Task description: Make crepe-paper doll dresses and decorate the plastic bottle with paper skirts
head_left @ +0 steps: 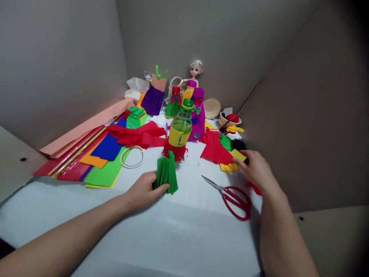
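Paper [166, 175], green and pleated, is pinched in the person's left hand [145, 189], its long axis running near to far toward the bottle [182, 122], while the right hand [256, 167], farther right, perhaps grips a dark object [246, 161].

Plain grey walls [219, 34] meeting at a corner, white-covered table [173, 238], dim light
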Motion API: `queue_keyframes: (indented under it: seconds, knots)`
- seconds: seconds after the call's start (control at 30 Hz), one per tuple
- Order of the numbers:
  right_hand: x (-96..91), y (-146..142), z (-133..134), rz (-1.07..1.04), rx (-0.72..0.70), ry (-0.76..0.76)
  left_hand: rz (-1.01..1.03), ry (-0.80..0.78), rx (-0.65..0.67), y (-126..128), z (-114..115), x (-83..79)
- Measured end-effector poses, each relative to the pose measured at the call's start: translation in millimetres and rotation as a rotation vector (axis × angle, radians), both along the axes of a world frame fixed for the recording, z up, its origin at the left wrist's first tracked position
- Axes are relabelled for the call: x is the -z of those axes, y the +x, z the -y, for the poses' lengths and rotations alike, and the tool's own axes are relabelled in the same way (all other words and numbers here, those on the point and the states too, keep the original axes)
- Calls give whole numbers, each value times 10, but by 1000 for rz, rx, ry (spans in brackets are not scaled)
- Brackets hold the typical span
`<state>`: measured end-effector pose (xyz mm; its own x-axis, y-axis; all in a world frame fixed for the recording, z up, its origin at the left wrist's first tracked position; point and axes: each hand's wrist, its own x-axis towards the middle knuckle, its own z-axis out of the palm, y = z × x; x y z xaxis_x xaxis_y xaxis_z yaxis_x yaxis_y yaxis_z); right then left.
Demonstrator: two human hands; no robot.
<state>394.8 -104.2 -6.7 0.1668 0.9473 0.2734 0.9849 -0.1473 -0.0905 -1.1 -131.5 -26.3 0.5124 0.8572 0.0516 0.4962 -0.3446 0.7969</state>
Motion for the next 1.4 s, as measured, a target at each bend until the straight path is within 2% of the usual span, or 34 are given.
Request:
queue_keyframes:
  seconds: [0.07, 0.17, 0.33, 0.53, 0.67, 0.8, 0.93, 1.07, 1.27, 1.4]
  knots:
    - [80, -193, -85, -28, -159, -22, 9, 3, 1, 2, -2, -2]
    - [161, -374, -150, -8, -255, -68, 19, 10, 0, 0, -2, 0]
    - [141, -467, -148, 109, -238, -118, 19, 16, 7, 2, -2, -3]
    - [155, -549, -233, 284, -254, -93, 17, 9, 5, 1, 2, 8]
    - [164, -557, -274, 273, -159, -6, 14, 10, -1, -1, -2, 12]
    - [73, -548, -243, 205, -96, 104, 16, 10, 2, -4, -4, 13]
    - [-42, -554, -225, 186, -205, -28, 20, 11, 2, 2, -3, 8]
    - [-61, -596, -258, 266, -295, -173, 16, 1, 4, 9, -7, 0]
    - [6, -653, -339, 354, -279, -165, 21, 30, 5, 3, 2, 7]
    - [-46, -646, -385, 319, -302, -152, 4, 44, 3, 1, -1, 8]
